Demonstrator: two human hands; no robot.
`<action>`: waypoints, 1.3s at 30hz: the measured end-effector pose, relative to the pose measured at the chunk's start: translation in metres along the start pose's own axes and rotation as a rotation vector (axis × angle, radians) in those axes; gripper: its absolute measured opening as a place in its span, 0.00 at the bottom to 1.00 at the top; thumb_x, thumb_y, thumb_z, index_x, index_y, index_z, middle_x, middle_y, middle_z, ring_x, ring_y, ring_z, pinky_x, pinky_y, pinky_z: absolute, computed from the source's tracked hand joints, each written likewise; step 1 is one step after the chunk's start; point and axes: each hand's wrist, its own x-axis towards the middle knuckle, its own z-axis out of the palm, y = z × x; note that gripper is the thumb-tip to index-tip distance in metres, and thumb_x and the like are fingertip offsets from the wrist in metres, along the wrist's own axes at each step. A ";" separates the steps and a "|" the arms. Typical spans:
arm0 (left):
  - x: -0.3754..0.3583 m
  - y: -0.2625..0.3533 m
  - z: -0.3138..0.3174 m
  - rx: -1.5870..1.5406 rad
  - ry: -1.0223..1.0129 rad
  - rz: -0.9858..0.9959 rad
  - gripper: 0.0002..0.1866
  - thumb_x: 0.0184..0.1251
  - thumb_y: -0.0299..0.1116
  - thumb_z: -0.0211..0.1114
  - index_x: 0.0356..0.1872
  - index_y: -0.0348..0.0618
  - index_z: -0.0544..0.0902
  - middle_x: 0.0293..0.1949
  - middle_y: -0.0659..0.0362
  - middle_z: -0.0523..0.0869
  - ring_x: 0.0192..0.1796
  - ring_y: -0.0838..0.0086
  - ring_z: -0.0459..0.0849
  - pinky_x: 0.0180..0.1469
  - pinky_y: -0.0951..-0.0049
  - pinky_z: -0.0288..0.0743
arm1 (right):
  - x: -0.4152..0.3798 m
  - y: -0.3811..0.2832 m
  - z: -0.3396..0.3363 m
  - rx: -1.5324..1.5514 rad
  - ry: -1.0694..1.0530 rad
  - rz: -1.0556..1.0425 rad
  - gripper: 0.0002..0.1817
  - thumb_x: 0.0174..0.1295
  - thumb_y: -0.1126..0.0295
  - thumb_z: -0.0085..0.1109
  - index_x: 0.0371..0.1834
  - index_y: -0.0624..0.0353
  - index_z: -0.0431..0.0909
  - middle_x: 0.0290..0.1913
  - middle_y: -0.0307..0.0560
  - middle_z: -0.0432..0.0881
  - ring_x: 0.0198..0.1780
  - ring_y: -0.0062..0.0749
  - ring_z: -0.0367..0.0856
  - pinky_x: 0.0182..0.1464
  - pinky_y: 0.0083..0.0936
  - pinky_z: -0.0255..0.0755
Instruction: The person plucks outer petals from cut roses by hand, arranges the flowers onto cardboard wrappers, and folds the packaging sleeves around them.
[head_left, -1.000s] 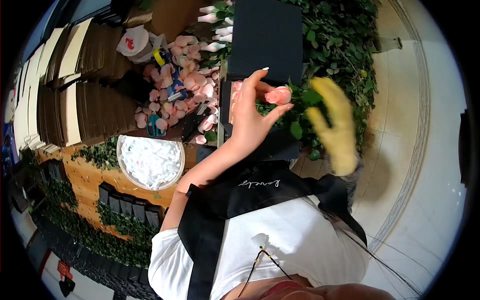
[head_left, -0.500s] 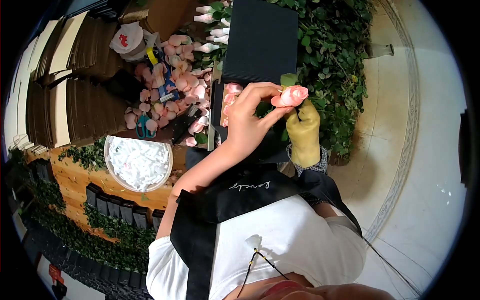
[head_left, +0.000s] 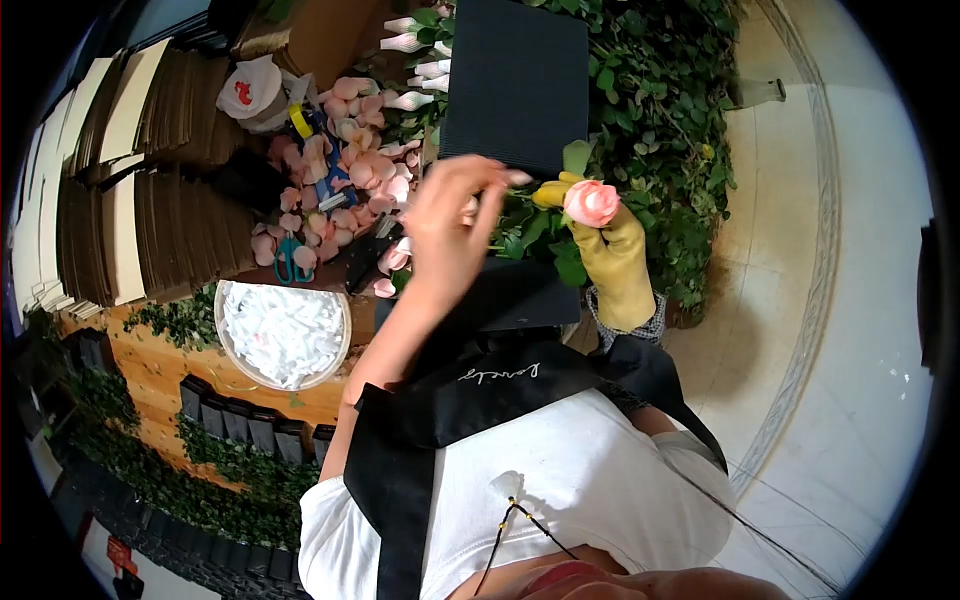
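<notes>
A pink rose [head_left: 592, 203] with green leaves on its stem is held upright in my right hand [head_left: 618, 268], which wears a yellow glove closed around the stem just below the bloom. My bare left hand [head_left: 445, 225] is to the left of the rose, apart from the bloom. Its fingers are bent and smeared by motion, so whether a petal is between them cannot be made out. Beyond both hands lies a black ribbed board [head_left: 518, 85]. Loose pink petals [head_left: 370, 165] are heaped to the left of it.
White tubes fill a round tub [head_left: 222, 335] at the left. Teal-handled scissors [head_left: 292, 260] lie among the petals. Stacked cardboard sleeves [head_left: 185, 105] stand at far left. Several netted rosebuds [head_left: 405, 42] are at the back. Green rose foliage [head_left: 665, 130] hangs at the right, beside the tiled floor.
My left hand has let go of the bloom and moved left, away from it. The rose has turned from lying sideways to facing up, still in my gloved right hand.
</notes>
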 end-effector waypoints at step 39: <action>-0.083 -0.176 0.015 0.164 -0.472 -0.588 0.32 0.61 0.49 0.76 0.55 0.31 0.79 0.54 0.42 0.77 0.58 0.54 0.77 0.59 0.59 0.73 | -0.033 0.102 -0.068 -1.357 -0.047 -0.024 0.17 0.63 0.73 0.57 0.54 0.49 0.85 0.30 0.41 0.85 0.38 0.36 0.84 0.50 0.31 0.78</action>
